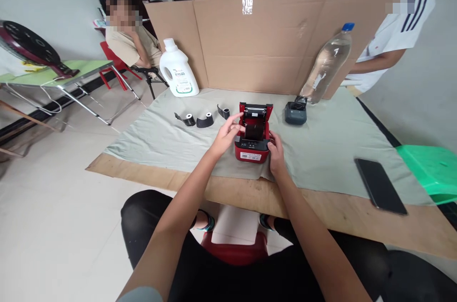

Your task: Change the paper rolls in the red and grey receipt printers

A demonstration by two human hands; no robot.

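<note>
A red and black label printer [251,155] stands on the cloth-covered table with its lid [255,110] raised. Inside its bay sits a dark roll [254,131]. My left hand [227,134] is at the printer's left side, fingers stretched out and apart, with the fingertips by the lid and the roll; whether they touch is unclear. Against the printer's right side, my right hand [277,153] grips the body, its thumb at the front corner. Left of the printer lie three small dark rolls with loose ends: one roll [189,120], a second roll [205,121] and a third roll [224,112].
A white jug [179,71] and a tall water bottle [330,66] stand before a cardboard screen [250,45]. A dark grey device [295,113] sits near the bottle. At the right front lies a phone [380,186], beside a green stool [428,168]. Two people are beyond the table.
</note>
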